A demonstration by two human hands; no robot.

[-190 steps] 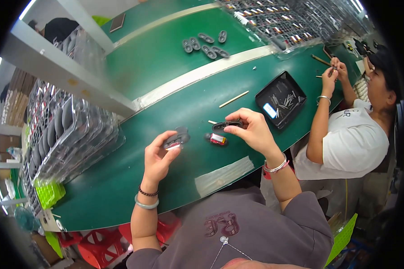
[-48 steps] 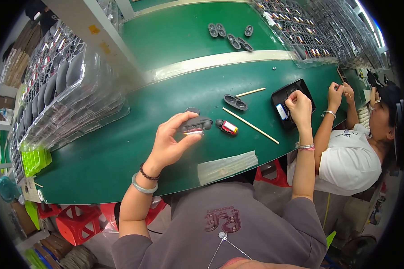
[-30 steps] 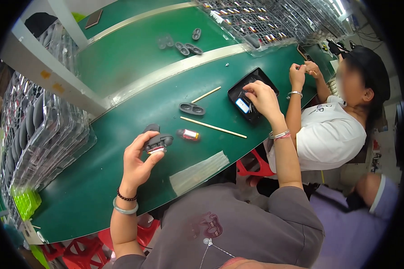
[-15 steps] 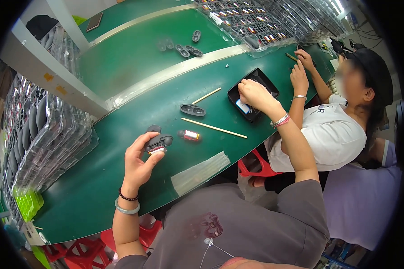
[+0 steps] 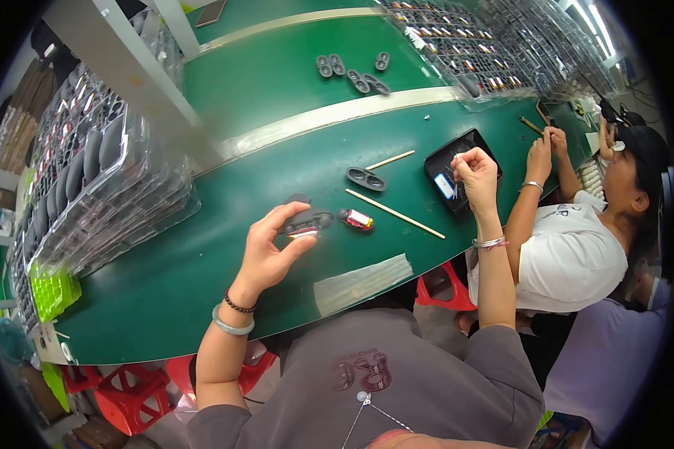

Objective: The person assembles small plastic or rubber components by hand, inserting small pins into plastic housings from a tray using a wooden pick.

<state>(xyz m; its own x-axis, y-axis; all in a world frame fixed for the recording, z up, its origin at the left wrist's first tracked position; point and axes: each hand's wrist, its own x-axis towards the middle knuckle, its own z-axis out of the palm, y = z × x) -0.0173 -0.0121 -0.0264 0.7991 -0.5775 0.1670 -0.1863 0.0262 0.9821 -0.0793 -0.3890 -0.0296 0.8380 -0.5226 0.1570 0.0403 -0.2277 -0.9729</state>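
A black tray [image 5: 468,139] sits on the green tabletop [image 5: 225,258]. Over it, the right hand [image 5: 479,176] pinches its fingers together, contents unclear. The left hand [image 5: 266,253], at the tray's 8 o'clock, grips a dark grey case part [image 5: 305,222]; a twin-hollow shell [image 5: 367,179] lies at that part's 2 o'clock, a battery module [image 5: 358,219] at 3.

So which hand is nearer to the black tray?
The right hand: it is over the black tray. The left hand is well to the tray's left, holding a dark grey part.
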